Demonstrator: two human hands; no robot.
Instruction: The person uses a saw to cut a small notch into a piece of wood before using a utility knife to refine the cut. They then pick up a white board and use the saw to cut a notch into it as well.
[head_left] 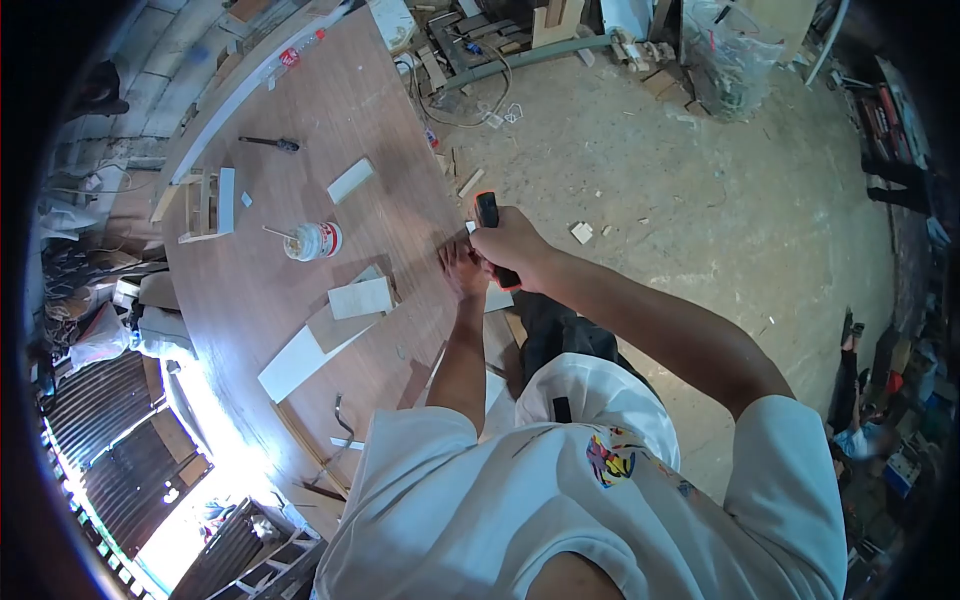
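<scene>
My right hand (pixel 513 243) is wrapped round a black and orange tool (pixel 487 209) at the table's right edge. Beside it, my left hand (pixel 464 270) rests at the tabletop edge, fingers toward the tool; whether it presses on a small piece is hidden. White-faced boards lie partly below my hands, near my body. To the left on the table (pixel 400 240) are a white block (pixel 362 298) on a long white board (pixel 300 366), a jar with a stick in it (pixel 314 241), and a small white strip (pixel 351 181).
A screwdriver-like tool (pixel 270 143), a small wooden frame (pixel 208 204), a bottle (pixel 302 47) and a bent metal tool (pixel 343 415) lie on the table. Wood scraps (pixel 582 232) dot the floor. A plastic bag (pixel 733 60) stands beyond. Another person (pixel 853 436) is at the far right.
</scene>
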